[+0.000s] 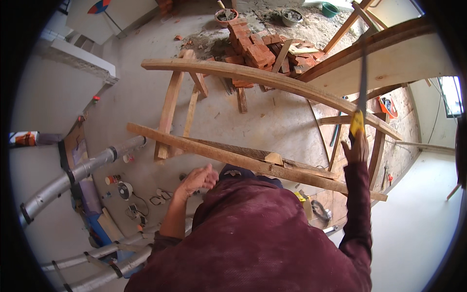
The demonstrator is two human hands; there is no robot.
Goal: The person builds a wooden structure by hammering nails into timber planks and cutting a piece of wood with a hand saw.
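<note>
A handsaw (357, 120) with a yellow handle is gripped in my right hand (359, 146), on the right side. Its dark blade points up and away, crossing above the right end of the far wooden beam (243, 74). Close to my body, the near wooden beam (233, 157) runs roughly level with the far one. Shorter timber legs (171, 102) join the two beams at the left. My left hand (199, 179) hovers just this side of the near beam, fingers curled in with nothing seen in them. A small wood block (274, 158) rests by the near beam.
Red bricks (253, 48) are heaped at the far middle, with mortar buckets (226, 17) behind. An aluminium ladder (80, 170) stands at the left. A large plywood panel (389, 63) leans in from the upper right. Tools and cords lie on the floor near me.
</note>
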